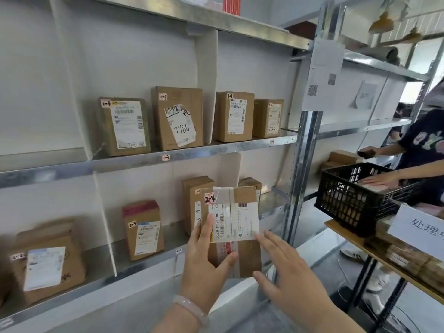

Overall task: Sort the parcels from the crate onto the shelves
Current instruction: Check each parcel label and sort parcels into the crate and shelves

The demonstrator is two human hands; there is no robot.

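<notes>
head: parcel [240, 224] in left fingers [203, 233]

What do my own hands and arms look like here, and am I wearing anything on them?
Both arms are bare, with no sleeves or gloves in view. The left hand has a pale, milky-pink bead bracelet round its wrist. The right hand has nothing on its wrist. No rings show on either hand.

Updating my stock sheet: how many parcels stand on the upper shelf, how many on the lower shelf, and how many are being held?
Upper-shelf parcels: 4
Lower-shelf parcels: 4
Held parcel, gripped by left hand: 1
Total: 9
</notes>
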